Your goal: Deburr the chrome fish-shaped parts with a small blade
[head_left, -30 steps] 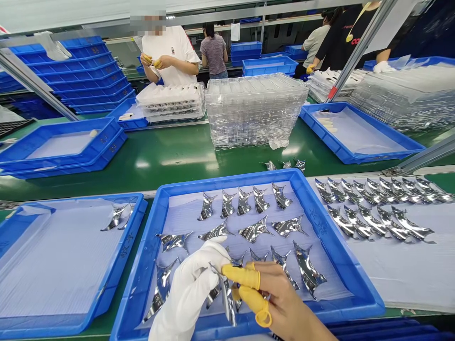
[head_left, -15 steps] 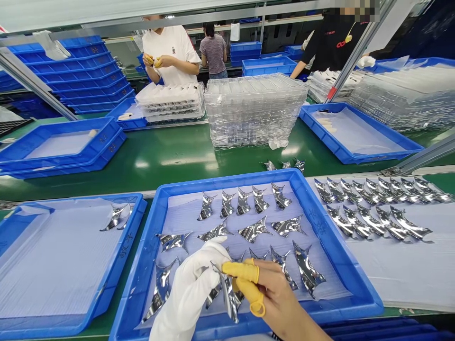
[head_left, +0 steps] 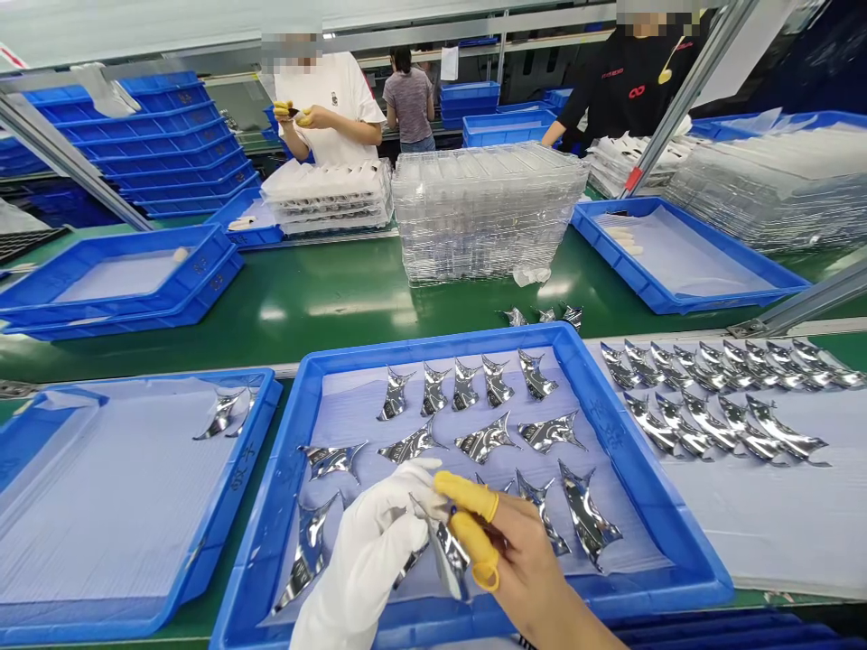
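My left hand [head_left: 369, 551], in a white glove, and my right hand [head_left: 515, 564], with yellow finger cots on two fingers, both pinch one shiny chrome curved part [head_left: 443, 552] over the near edge of the middle blue tray [head_left: 613, 433]. Several more chrome parts [head_left: 484, 441] lie in rows on the white liner of that tray. One chrome part [head_left: 223, 411] lies in the left blue tray [head_left: 237, 492].
Rows of chrome parts [head_left: 718, 397] lie on a white sheet to the right. Beyond is a green belt [head_left: 325, 302] with a stack of clear blister trays [head_left: 484, 208], blue trays [head_left: 118, 280] and other people working at the far side.
My hands have turned the chrome part slightly and shifted it a little to the right and up. The view has tipped slightly. People at the far side moved.
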### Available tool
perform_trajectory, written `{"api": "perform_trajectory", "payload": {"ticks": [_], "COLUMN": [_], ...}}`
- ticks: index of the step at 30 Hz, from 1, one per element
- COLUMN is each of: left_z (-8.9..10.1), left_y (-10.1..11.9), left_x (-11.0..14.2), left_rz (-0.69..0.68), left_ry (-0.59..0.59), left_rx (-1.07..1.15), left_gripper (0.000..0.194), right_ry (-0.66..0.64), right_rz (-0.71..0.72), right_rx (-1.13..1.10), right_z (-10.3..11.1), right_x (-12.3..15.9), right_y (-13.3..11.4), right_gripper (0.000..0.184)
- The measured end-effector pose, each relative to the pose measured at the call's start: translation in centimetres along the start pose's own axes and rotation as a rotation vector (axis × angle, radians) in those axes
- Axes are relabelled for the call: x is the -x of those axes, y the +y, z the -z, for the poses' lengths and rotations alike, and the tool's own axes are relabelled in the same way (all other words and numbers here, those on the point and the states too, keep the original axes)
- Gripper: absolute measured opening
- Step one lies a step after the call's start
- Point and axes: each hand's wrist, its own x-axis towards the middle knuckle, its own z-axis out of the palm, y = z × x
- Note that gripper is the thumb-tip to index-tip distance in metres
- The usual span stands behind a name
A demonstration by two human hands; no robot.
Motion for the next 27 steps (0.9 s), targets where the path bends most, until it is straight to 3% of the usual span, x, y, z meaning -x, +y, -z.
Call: {"api": "perform_trajectory", "payload": {"ticks": [4, 10, 17, 22, 27], "left_z": [-0.3, -1.2, -2.1, -1.9, -1.2], "left_y": [-0.7, -1.4, -0.8, 0.3, 0.2], "left_x": [0.0, -0.2, -0.7, -0.9, -0.9], "left_rz": [0.029, 0.092, 0.092, 0.042, 0.008], "left_ry": [-0.048, 0.012, 0.167, 0.289, 0.253], "left_rx": [0.077, 0.289, 0.151, 0.060, 0.109], "left_gripper": [0.031, 0.018, 0.046, 0.031, 0.028], "right_ry": [0.143, 0.075, 0.126, 0.034, 0.030], "right_rz": [0.045, 0.283, 0.408, 0.477, 0.443], "right_rx": [0.043, 0.282, 0.434, 0.513, 0.469], "right_z": [-0.2, 0.3, 0.3, 1.2, 1.4], "right_x": [0.1, 0.8, 1.2, 0.6, 0.6], "right_y": [0.0, 0.5, 1.6, 0.5, 0.8], "right_gripper": [0.016, 0.020, 0.027, 0.045, 0.042]}}
